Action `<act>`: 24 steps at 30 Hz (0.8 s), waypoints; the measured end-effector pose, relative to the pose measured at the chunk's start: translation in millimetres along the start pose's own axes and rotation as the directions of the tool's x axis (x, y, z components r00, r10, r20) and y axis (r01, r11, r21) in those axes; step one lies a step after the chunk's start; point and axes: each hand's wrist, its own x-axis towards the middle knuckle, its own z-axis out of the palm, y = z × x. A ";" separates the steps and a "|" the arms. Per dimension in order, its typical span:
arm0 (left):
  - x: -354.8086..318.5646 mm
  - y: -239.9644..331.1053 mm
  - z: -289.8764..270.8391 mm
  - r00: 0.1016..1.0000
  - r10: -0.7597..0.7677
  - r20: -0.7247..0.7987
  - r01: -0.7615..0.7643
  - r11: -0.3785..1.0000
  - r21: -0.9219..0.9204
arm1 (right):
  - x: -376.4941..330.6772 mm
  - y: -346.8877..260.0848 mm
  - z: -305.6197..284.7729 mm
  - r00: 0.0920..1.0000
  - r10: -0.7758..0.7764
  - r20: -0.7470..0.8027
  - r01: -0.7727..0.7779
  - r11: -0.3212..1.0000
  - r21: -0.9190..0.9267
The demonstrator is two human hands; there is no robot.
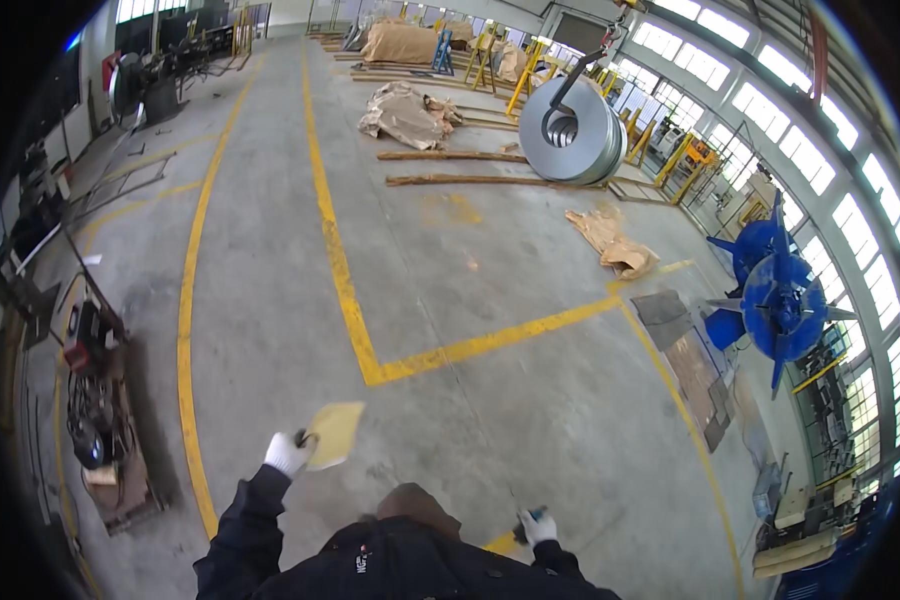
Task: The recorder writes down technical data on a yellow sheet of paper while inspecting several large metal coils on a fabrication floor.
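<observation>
My left hand [288, 453], in a white work glove with dark fingertips, is closed on the edge of a flat pale-yellow sheet [337, 434]. The sheet sticks out to the right of the hand, above the grey floor. Lower down and to the right is my right hand [541, 527], also gloved in white. Its fingers are closed around a small dark object [520, 531], too small and partly covered to name. Both arms wear dark sleeves.
Yellow lines [336, 265] mark the concrete floor. A large steel coil [570, 135] with a hook in its bore stands near wooden beams [455, 156] and brown wrapping [610, 240]. A blue machine [782, 305] is at right, a loaded cart [110, 440] at left.
</observation>
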 end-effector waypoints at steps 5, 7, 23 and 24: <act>241.5 151.3 -46.8 0.994 0.093 -0.058 -0.109 0.780 -0.616 | 152.1 -8.3 67.3 0.911 0.375 -0.170 -0.401 0.901 -0.166; 322.6 168.9 -42.2 0.996 0.067 -0.060 -0.089 0.641 -0.762 | 240.1 -45.3 93.6 0.949 0.258 -0.181 -0.302 0.909 -0.288; 966.6 201.5 -85.0 0.995 -0.098 -0.015 0.067 0.775 -0.629 | 792.2 -768.5 239.5 0.981 -0.082 0.177 0.026 0.955 0.295; 1012.5 217.6 -95.6 0.994 -0.108 0.034 0.109 0.834 -0.541 | 810.0 -772.5 253.0 0.983 -0.033 0.181 -0.020 0.960 0.280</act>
